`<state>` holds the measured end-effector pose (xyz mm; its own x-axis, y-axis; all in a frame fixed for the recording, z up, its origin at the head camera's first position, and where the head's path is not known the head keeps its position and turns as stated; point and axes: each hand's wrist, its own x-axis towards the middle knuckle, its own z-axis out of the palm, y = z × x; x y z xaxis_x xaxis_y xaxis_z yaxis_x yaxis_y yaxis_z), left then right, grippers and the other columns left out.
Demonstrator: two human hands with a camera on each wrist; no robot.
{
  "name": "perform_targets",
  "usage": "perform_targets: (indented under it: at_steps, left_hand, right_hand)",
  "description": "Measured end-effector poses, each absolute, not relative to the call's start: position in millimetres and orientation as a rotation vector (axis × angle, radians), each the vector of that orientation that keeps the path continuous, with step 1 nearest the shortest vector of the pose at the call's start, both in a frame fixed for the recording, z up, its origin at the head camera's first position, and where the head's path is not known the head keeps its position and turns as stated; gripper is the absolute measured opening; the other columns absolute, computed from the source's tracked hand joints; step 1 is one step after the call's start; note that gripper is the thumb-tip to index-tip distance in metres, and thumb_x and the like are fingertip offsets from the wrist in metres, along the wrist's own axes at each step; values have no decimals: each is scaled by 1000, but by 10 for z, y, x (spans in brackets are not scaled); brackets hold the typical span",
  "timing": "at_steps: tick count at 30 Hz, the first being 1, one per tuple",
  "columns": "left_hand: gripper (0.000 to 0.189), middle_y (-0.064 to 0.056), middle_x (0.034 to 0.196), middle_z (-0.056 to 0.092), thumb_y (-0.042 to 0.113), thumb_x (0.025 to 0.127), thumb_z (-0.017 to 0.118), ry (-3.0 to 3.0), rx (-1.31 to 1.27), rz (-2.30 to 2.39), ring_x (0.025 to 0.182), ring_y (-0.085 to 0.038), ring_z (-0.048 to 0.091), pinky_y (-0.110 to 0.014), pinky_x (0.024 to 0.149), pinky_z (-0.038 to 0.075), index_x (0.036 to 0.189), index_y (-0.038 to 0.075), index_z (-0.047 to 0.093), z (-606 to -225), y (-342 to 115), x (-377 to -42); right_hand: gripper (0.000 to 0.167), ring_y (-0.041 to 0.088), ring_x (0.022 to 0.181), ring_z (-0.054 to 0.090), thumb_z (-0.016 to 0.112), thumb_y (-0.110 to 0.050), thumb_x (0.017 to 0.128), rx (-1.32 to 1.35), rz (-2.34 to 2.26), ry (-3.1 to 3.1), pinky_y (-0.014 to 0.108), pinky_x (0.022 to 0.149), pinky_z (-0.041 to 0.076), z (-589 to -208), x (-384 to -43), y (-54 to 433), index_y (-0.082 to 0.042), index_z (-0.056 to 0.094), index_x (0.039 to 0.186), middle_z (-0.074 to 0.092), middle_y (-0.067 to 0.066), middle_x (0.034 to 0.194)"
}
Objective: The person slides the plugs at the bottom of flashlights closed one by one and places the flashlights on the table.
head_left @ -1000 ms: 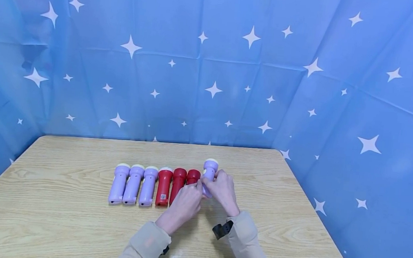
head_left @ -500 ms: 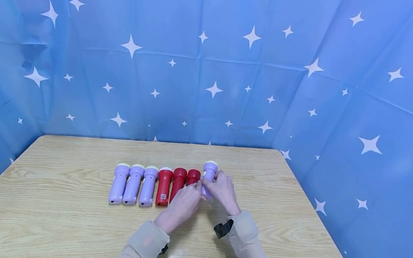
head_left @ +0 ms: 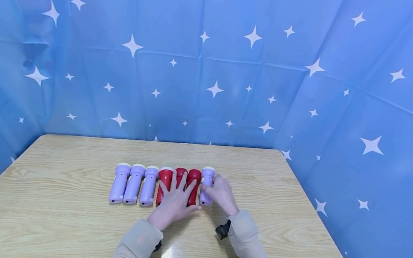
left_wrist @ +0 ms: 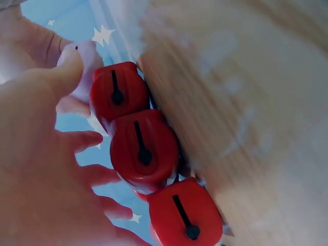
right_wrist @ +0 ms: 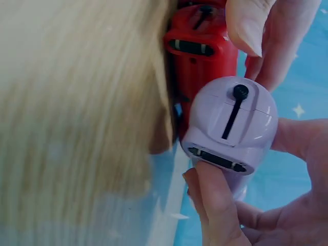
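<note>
In the head view, my right hand (head_left: pixel 222 194) grips a lavender flashlight (head_left: pixel 207 177) with a white rim at the right end of a row. Its base faces the right wrist camera, where the fingers (right_wrist: pixel 215 200) and thumb hold the body from both sides. My left hand (head_left: pixel 174 204) is spread, straight fingers lying over three red flashlights: one with a white rim (head_left: pixel 166 177), a middle one (head_left: pixel 181 172) partly hidden, and one (head_left: pixel 194 176) beside the lavender flashlight. The left wrist view shows the red bases (left_wrist: pixel 146 148) side by side, that hand's fingers along them.
Three more lavender flashlights (head_left: pixel 134 184) lie parallel at the left of the row, heads toward the far edge. All lie on a light wood table (head_left: pixel 55 214). A blue curtain (head_left: pixel 159 80) with white stars hangs behind the table and along its right side.
The left hand has moved left from the lavender flashlight and spread its fingers over the red ones. The lavender flashlight, still in the right hand, has come down level with the row.
</note>
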<state>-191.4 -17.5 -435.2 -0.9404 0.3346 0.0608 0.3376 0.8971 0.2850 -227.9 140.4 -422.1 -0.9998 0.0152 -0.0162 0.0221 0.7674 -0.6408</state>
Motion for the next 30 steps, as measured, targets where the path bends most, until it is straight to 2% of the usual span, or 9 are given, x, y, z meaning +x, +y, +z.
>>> perform_targets:
  at_steps: [9, 14, 26, 30]
  left_hand:
    - [81, -17, 158, 21, 53, 81, 66, -3109, -482, -474, 145, -47, 8, -82, 97, 14, 148, 20, 33, -4389, -213, -1890]
    - [80, -16, 157, 22, 51, 81, 66, -3107, -477, -439, 144, -46, 9, -81, 98, 14, 148, 20, 34, -4395, -223, -1897]
    - [77, -16, 157, 22, 48, 83, 66, -3113, -472, -426, 144, -46, 9, -80, 100, 13, 148, 20, 34, -4392, -237, -1897]
    - [78, -16, 157, 22, 48, 83, 66, -3117, -472, -436, 144, -46, 9, -80, 100, 13, 148, 21, 34, -4400, -238, -1893]
  right_hand:
    - [45, 19, 64, 57, 72, -30, 81, 43, -1011, 2914, 26, 52, 45, -4290, -2285, 1381, 7, 54, 101, 60, 13, 80]
    - [52, 21, 66, 59, 72, -32, 81, 45, -974, 2904, 28, 53, 48, -4303, -2280, 1374, 8, 53, 107, 62, 17, 83]
    - [63, 21, 69, 57, 70, -39, 82, 34, -817, 2948, 30, 56, 47, -4318, -2274, 1362, 10, 50, 116, 61, 17, 89]
    - [63, 21, 68, 55, 69, -43, 82, 15, -749, 2978, 30, 55, 45, -4309, -2260, 1371, 10, 53, 113, 61, 15, 86]
